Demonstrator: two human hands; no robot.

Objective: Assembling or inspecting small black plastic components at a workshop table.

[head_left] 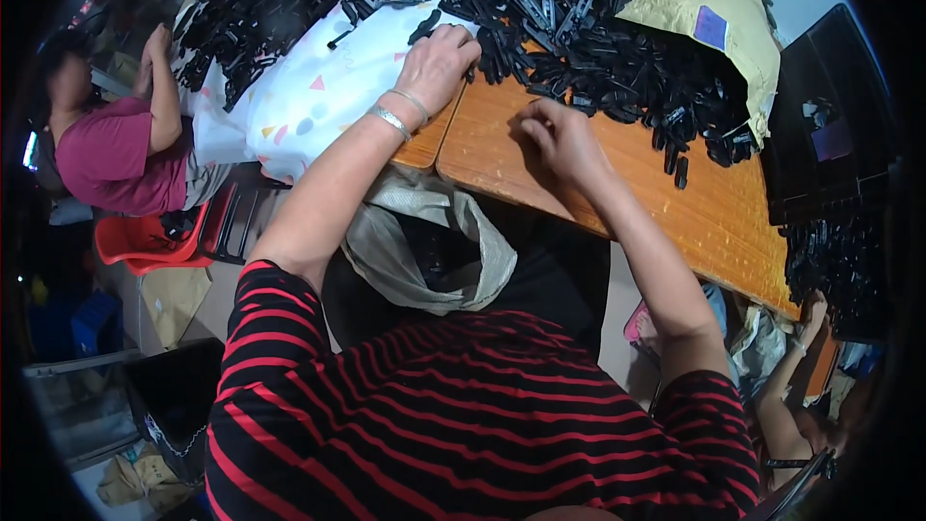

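A large heap of small black plastic clips (540, 0) spreads across the far side of the wooden table (502, 135). My left hand (436, 66) rests at the heap's near edge, beside the white patterned sheet (309, 87). Its fingers are curled down and closed; what lies under them is hidden. One black clip (424, 27) lies just beyond its knuckles. Over the bare wood to the right, my right hand (569, 143) hangs with bent fingers, thumb apart from them, and nothing visible in between.
An open woven sack (434, 270) hangs below the table edge at my lap. A yellow-brown paper sack (714, 0) stands at the far right, a black bin (830, 116) beside it. One person sits at the left near a red chair (154, 236); another person's arm (781, 396) reaches in at lower right.
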